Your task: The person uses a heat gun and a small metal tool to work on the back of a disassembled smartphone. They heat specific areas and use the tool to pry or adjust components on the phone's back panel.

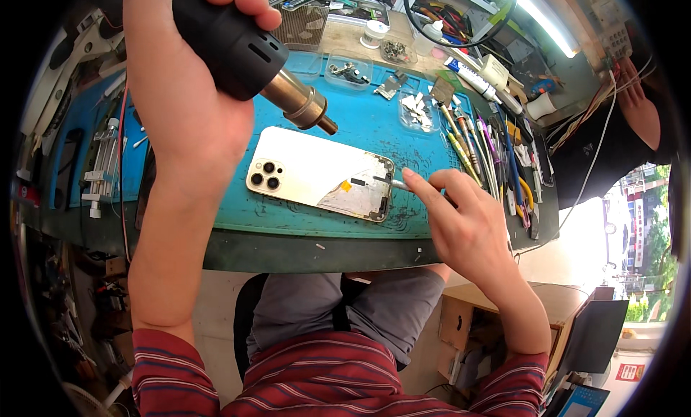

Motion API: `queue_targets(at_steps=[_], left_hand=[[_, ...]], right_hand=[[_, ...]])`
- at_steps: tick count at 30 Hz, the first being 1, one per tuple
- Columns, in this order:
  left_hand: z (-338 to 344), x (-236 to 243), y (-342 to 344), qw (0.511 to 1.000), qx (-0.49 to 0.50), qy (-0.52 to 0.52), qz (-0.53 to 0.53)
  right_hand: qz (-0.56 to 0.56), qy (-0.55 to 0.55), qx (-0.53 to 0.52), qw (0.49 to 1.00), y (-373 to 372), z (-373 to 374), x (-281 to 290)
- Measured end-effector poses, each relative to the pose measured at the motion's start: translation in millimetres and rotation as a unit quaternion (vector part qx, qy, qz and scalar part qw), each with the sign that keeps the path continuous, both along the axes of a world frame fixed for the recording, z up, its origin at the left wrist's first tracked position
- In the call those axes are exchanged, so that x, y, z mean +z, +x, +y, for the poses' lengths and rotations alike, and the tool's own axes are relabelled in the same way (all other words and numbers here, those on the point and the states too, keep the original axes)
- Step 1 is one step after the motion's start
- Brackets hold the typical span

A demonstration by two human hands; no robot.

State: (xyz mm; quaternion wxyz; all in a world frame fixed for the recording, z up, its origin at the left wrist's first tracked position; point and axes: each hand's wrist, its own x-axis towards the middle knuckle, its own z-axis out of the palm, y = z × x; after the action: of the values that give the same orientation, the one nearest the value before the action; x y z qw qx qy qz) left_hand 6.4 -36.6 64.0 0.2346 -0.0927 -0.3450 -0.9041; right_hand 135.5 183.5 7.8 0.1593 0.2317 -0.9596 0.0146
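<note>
On the blue mat, the phone seems stiff but fragile, best held edgewise, while left hand grips heat gun, right hand thin tool.

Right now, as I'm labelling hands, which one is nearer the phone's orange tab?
Right. The right hand is right of the orange tab; the left hand, gripping a heat gun, is raised farther off, leftward.

Phone back-up on blue mat, white back partly gone at right end, innards bared. Black hot-air gun tilted down above, in left hand. Slim tool in right hand, tip at bared end.
</note>
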Motion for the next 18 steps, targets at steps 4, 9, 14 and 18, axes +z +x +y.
queue_targets(at_steps=[4,9,14,18], left_hand=[[8.9,3.1,4.8,0.999,0.042,-0.026,0.015],[6.8,1.1,5.0,1.000,-0.002,0.004,0.006],[21.3,-13.8,1.3,0.999,0.026,-0.036,-0.006],[15.8,-14.2,6.9,0.997,-0.065,0.019,-0.024]], right_hand=[[0.025,-0.026,-0.001,0.999,-3.8,6.8,-2.2],[0.024,-0.069,-0.003,0.997,-11.5,7.2,-4.7],[0.019,-0.073,-0.006,0.997,-13.4,-5.4,-4.9],[0.012,-0.080,-0.011,0.997,-13.4,-8.8,-5.7]])
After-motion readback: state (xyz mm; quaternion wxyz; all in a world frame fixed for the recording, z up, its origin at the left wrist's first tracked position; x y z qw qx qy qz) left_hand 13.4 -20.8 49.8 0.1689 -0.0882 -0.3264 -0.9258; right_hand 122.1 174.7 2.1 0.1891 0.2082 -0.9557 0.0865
